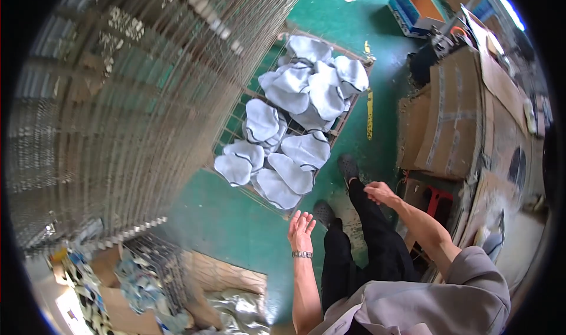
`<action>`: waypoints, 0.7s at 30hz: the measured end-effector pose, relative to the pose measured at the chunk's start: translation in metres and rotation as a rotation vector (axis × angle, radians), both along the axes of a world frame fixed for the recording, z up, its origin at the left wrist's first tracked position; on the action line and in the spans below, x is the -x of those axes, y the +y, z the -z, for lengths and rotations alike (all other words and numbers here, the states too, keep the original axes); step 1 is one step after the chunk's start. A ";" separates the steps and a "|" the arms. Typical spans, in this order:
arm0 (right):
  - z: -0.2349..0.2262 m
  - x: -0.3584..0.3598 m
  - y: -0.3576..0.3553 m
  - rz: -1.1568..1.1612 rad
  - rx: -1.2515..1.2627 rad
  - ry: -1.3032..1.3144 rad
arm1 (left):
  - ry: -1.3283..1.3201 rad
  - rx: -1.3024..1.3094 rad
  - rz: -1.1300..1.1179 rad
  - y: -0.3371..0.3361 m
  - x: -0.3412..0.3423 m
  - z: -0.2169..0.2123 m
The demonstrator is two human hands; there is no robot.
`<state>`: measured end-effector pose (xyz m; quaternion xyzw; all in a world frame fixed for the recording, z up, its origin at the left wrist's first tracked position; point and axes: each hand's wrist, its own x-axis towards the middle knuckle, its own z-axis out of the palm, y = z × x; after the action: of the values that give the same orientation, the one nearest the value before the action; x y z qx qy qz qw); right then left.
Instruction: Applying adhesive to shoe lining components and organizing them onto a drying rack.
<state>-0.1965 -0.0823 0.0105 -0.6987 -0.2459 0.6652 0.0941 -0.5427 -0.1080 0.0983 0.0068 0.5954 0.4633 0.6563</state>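
Observation:
Stacks of pale grey, rounded pieces with dark edging (279, 187) lie spread over a low metal wire rack (348, 108); their exact kind is unclear. At the rack's near end hovers my left hand (301, 224), its fingers apart and nothing in it. A dark banded bracelet or watch (302, 254) circles that wrist. My right hand (380, 192) hangs by my right knee, away from the rack, with its fingers curled in and no object visible in them.
Tall wire shelving (135, 117) lines the left side. Cardboard boxes (451, 111) stand to the right, and a blue open box (413, 14) sits on the green floor at the far right. Bundled material and a silvery sheet (236, 308) lie at the lower left.

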 end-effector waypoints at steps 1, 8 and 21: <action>-0.027 -0.022 -0.021 0.102 -0.060 -0.011 | 0.006 -0.018 0.038 -0.003 -0.001 -0.005; -0.077 -0.085 -0.213 0.614 -0.100 -0.060 | 0.344 0.347 0.566 -0.079 0.056 0.036; -0.121 -0.117 -0.331 0.877 -0.244 -0.568 | 0.605 0.169 1.308 -0.064 -0.043 0.034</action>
<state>-0.0794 -0.4134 0.1316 -0.8722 -0.0220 0.3149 0.3736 -0.4995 -0.1721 0.0646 0.4386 0.6587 -0.0940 0.6040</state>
